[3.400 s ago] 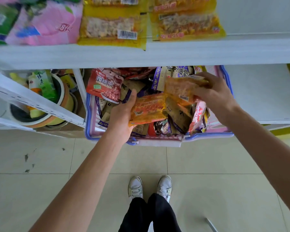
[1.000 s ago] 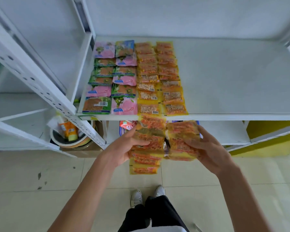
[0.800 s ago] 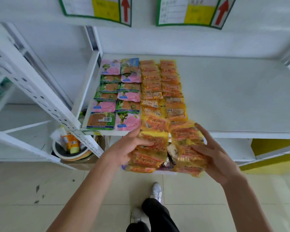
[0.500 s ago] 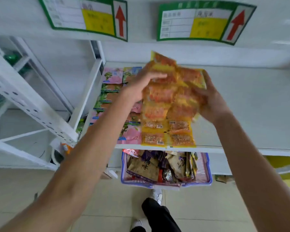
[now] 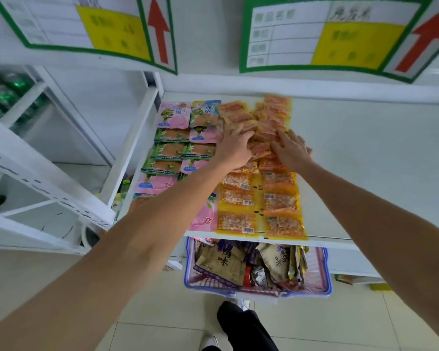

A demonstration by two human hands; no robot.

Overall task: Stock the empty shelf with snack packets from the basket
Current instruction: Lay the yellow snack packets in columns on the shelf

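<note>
Pressing orange packets [image 5: 261, 134] on shelf [image 5: 365, 160]

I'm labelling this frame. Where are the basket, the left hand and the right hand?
basket [image 5: 326, 277]: head view, right side wall.
left hand [image 5: 232, 148]: head view, back of the hand.
right hand [image 5: 293, 152]: head view, back of the hand.

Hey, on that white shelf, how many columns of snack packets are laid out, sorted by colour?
Columns of pink and green plastic snack packets: 2
Columns of yellow and orange plastic snack packets: 2
Total: 4 columns
</note>
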